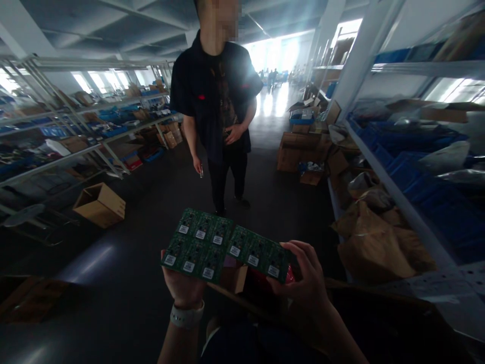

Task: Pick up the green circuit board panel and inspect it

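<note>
At lower centre, the left hand (184, 287) and right hand (303, 283) grasp two green rectangular circuit-board panels (227, 246) by their ends — an open brown cardboard box (100, 203) sits left, its contents unseen.

The green circuit-board panel (223, 246) hid most of the left hand (184, 285) beneath it, and its white labels were too small to read. At centre frame, a small object in the co-worker's lowered hand (197, 166) could not be identified. Glare washed out distant figures (271, 76) at upper centre.
</note>
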`<state>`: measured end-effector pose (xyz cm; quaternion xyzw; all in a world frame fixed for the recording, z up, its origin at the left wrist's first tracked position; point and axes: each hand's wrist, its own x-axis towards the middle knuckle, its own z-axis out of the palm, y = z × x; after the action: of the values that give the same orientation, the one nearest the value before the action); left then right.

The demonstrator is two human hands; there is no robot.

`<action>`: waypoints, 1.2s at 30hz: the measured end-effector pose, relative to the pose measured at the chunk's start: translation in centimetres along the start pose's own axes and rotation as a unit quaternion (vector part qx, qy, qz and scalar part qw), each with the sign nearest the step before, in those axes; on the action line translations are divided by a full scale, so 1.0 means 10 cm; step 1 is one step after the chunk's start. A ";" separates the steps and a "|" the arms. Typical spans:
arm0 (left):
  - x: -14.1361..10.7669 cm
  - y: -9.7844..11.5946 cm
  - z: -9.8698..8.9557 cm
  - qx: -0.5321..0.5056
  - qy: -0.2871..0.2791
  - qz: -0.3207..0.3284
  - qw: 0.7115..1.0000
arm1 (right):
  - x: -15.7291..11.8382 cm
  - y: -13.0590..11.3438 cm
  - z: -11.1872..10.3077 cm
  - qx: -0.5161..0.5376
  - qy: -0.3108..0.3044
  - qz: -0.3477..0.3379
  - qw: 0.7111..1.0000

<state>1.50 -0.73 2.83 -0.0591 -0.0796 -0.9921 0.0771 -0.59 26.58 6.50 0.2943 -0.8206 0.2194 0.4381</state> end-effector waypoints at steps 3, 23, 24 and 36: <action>-0.01 0.01 -0.01 -0.001 -0.003 -0.012 1.000 | 0.00 0.00 -0.01 -0.001 -0.003 0.000 1.000; -0.03 -0.06 0.16 0.006 -0.019 -0.028 0.999 | -0.08 0.04 0.00 -0.003 -0.006 0.001 1.000; -0.03 -0.06 0.16 0.007 -0.012 -0.027 1.000 | -0.08 0.04 0.00 -0.001 -0.006 0.002 1.000; -0.07 -0.03 -0.02 -0.004 0.000 -0.045 0.999 | -0.01 0.02 -0.02 0.000 0.000 0.001 1.000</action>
<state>2.10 -0.32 2.46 -0.0557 -0.0780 -0.9949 0.0326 -0.56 26.87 6.44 0.2938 -0.8208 0.2196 0.4378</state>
